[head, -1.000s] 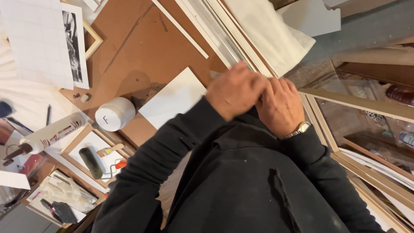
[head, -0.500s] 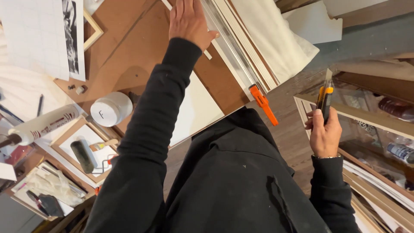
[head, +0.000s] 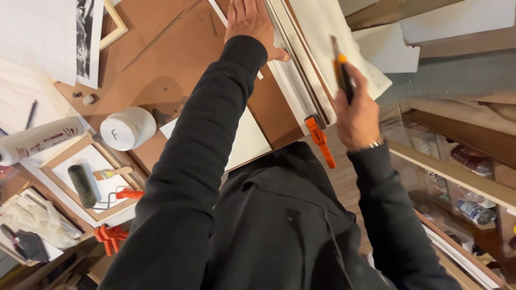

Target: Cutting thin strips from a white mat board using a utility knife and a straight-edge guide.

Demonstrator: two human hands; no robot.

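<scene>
Head view; right hand (head: 359, 115) grip clenched on black-orange utility knife (head: 341, 72); left hand (head: 251, 24) flat, released.

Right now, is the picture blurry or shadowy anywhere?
Head view: the right hand and its knife look slightly smeared; the left hand is cut by the top edge; the white jar casts a soft shadow on the brown board; warm, even light.

The left arm stretches forward in a black sleeve, its left hand (head: 250, 21) pressed flat, fingers spread. The right hand (head: 355, 110) is raised, fingers curled closed in a grip.
</scene>
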